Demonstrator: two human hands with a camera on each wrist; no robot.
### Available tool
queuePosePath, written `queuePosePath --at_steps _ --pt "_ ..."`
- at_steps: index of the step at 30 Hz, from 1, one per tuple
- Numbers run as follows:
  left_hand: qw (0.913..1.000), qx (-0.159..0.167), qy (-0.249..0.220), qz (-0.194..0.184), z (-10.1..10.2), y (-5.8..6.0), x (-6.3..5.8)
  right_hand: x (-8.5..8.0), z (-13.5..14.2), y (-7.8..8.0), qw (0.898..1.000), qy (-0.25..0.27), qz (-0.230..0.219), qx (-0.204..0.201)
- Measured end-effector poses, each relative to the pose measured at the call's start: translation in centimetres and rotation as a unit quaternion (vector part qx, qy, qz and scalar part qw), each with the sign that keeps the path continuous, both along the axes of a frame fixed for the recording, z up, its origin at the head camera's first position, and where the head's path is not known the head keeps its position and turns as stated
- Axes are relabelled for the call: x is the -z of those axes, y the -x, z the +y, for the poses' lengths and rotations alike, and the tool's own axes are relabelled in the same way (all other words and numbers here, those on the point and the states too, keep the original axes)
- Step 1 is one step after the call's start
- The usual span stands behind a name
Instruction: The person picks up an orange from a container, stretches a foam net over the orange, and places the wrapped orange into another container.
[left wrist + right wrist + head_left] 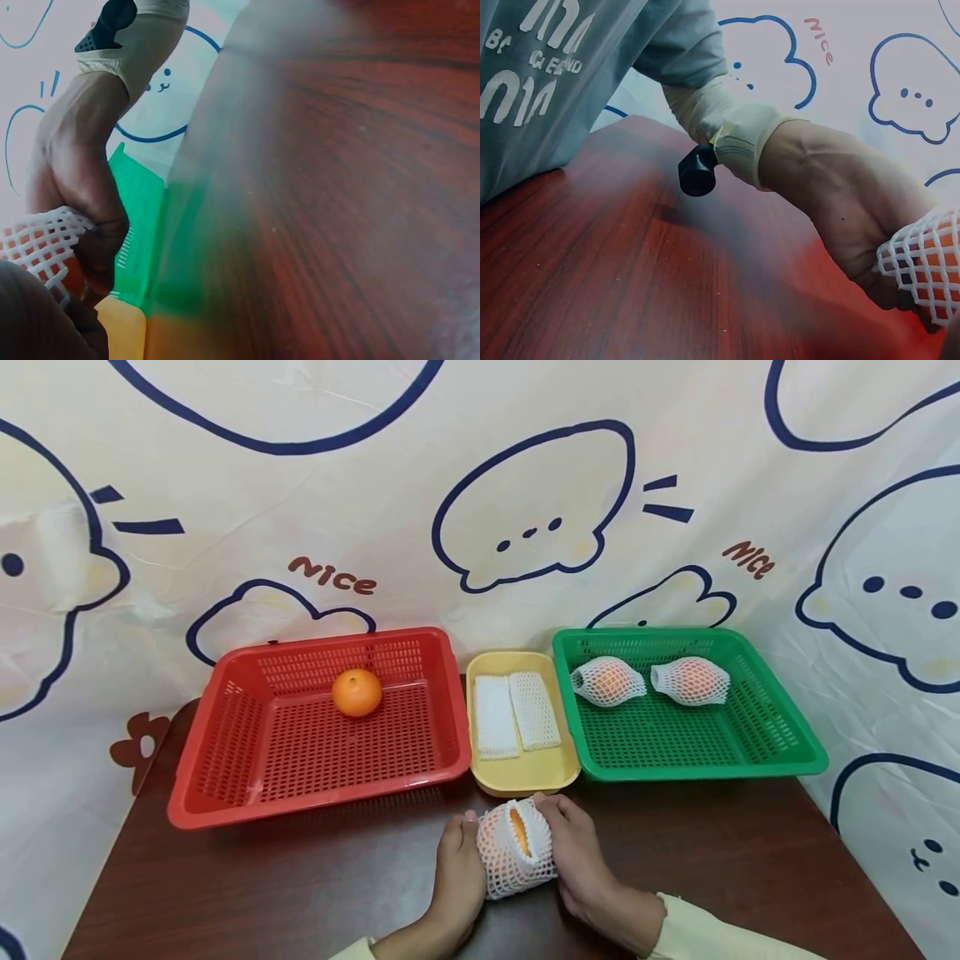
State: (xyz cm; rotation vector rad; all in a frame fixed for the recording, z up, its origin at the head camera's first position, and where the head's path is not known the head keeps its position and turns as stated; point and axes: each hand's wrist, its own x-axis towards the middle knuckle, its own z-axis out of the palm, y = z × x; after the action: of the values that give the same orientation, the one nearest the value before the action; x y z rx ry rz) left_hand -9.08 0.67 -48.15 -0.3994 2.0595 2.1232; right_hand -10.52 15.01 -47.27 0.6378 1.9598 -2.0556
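An orange in a white foam net sleeve (517,852) is held between both hands above the dark table, near the front. The net's upper opening leaves a strip of orange peel bare. My left hand (459,877) grips the netted fruit from the left, thumb on top. From the right, my right hand (581,860) grips it, its thumb at the net's upper edge. In the left wrist view the net (45,244) reaches the right hand's fingers; in the right wrist view the net (922,262) lies against the left hand. The undersides of the fingers are hidden.
A red basket (322,806) at the left holds one bare orange (357,692). In the middle, a yellow tray (536,774) carries two flat foam nets (497,717). The green basket (697,772) at the right contains two netted fruits (609,682). A patterned cloth hangs behind.
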Motion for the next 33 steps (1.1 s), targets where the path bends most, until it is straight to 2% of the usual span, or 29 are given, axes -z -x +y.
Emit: queuePosePath --at_steps 5,10,13,16,20,24,27,33 --pt "0.9994 -0.028 -0.015 0.012 0.1 0.1 -0.1 0.0 -0.1 0.1 1.0 0.004 -0.002 -0.007" --pt "0.9987 -0.035 -0.037 0.01 0.1 0.1 0.0 -0.1 -0.2 0.0 1.0 0.013 -0.005 -0.014" --pt "0.9978 -0.031 -0.057 -0.007 0.2 0.1 0.2 -0.2 -0.3 0.1 1.0 0.012 -0.005 -0.004" --pt "0.9954 -0.022 -0.09 -0.024 0.3 0.1 0.4 -0.3 -0.5 0.4 1.0 0.005 -0.004 0.01" --pt "0.9907 0.023 -0.132 -0.027 0.2 0.3 0.4 -0.7 -0.6 0.6 1.0 -0.005 0.001 0.027" --pt "0.986 0.062 -0.152 -0.028 0.1 0.6 0.3 -1.1 -0.7 0.8 0.999 -0.016 0.002 0.037" --pt "0.9849 0.053 -0.162 -0.03 0.2 0.7 0.2 -1.2 -0.8 0.7 0.999 -0.02 0.016 0.036" --pt "0.9854 0.007 -0.17 -0.012 0.5 1.0 -0.2 -1.1 -1.0 0.6 0.998 -0.02 0.059 0.021"
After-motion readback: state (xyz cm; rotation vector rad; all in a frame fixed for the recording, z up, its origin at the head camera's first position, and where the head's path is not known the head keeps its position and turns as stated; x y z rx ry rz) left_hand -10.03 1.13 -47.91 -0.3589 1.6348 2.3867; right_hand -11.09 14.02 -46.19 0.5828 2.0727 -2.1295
